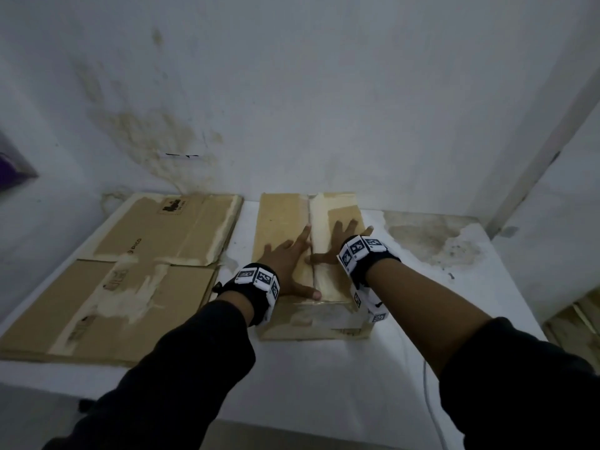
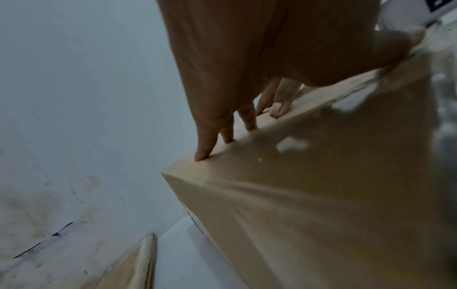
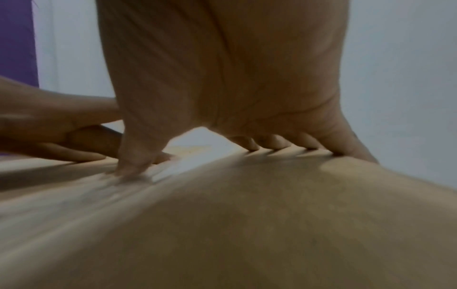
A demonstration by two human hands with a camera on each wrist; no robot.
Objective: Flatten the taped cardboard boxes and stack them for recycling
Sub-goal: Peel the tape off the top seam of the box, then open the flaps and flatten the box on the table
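Observation:
A brown cardboard box [image 1: 282,216] with tape along its centre seam stands on the white table [image 1: 324,384], still box-shaped. My left hand [image 1: 285,261] lies flat on its top, left of the seam, fingers spread. My right hand [image 1: 344,241] presses flat on the top to the right of the seam. From the left wrist, the fingers [image 2: 207,140] touch the box top [image 2: 321,176] near its far corner. The right wrist view shows the fingers [image 3: 272,140] of my right hand splayed on the cardboard [image 3: 247,224], with my left hand [image 3: 54,125] beside them.
Flattened cardboard sheets [image 1: 130,274] with torn tape marks lie on the table's left part, against the stained white wall [image 1: 292,92]. A white cable [image 1: 431,414] hangs at the table's front right. A purple object [image 1: 9,170] shows at the far left.

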